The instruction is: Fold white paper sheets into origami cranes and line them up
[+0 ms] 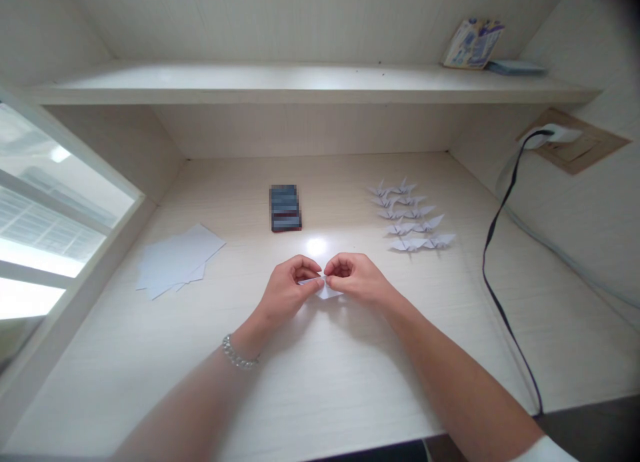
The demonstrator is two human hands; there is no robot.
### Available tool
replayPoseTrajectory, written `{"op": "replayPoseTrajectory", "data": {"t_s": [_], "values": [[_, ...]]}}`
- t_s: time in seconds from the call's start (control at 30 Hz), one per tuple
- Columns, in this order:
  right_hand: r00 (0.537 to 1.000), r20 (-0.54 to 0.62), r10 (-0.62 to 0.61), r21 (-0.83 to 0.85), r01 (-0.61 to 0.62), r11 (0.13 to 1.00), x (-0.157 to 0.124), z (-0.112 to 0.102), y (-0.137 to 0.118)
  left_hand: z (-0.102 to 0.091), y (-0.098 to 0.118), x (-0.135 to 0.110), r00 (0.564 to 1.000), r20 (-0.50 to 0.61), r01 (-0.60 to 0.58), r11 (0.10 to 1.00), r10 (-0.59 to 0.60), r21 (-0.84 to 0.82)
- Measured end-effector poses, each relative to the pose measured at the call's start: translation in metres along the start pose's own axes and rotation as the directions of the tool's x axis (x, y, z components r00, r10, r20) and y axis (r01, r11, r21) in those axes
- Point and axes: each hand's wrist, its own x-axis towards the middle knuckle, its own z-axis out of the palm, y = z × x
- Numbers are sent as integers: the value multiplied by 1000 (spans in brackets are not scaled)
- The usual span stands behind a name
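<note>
Close together over the middle of the desk, my left hand and my right hand pinch a small piece of folded white paper between thumbs and fingers. Its lower point shows below my thumbs, while the fingers cover much of the rest. To the right stand several folded paper cranes, set out in rows of pairs. A loose stack of white paper sheets lies on the left side. A silver chain bracelet circles my left wrist.
Behind my hands lies a dark rectangular object, blurred out. A black cable runs from the wall socket down the right side. Above the desk, a shelf carries a small patterned packet. A window is at left.
</note>
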Motion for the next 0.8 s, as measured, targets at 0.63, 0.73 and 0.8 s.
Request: {"op": "replayPoseTrajectory", "data": {"t_s": [0.63, 0.73, 0.8], "values": [[998, 54, 38, -124, -31, 992, -3, -4, 0, -4, -2, 1, 1000, -2, -12, 1000, 12, 7], [995, 88, 37, -156, -23, 988, -3, -3, 1, -4, -2, 1, 999, 51, 1, 1000, -1, 3], [994, 99, 54, -142, -39, 989, -3, -4, 1, -5, -2, 2, 997, 69, 17, 1000, -17, -5]]}}
